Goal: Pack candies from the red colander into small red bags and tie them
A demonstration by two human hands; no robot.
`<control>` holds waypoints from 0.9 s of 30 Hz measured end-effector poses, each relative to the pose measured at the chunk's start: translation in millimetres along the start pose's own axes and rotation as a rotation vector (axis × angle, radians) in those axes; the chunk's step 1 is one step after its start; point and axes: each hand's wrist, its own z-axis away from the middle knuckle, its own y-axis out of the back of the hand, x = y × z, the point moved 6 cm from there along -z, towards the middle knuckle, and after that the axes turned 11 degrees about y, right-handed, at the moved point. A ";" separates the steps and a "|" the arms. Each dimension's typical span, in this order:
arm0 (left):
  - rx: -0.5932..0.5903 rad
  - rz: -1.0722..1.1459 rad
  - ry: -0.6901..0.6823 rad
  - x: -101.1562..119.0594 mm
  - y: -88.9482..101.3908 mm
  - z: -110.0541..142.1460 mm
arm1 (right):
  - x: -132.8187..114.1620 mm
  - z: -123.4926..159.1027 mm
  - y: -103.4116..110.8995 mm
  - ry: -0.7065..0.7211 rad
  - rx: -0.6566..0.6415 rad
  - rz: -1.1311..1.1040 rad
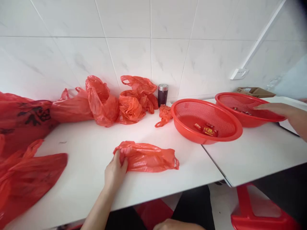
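My left hand (115,171) rests on the white table (86,179) with its fingers closed on the left end of a crumpled red plastic bag (148,157) lying flat in front of me. My right hand (272,108) reaches far to the right, with its fingers stretched out flat over the rim of the farther red mesh basket (240,110), and it holds nothing. The nearer red mesh basket (206,119) has a few small red packets (207,129) in its bottom.
Several more red plastic bags lie in a pile (115,102) along the tiled wall and at the left edge (24,166). A dark jar with a metal lid (162,94) stands by the wall. A cardboard box (255,92) sits at the back right. Red stools (256,210) stand below the table.
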 end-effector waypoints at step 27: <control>0.027 -0.008 -0.088 3.6 -1.0 0.6 | 102.8 -53.1 62.9 0.162 0.541 0.608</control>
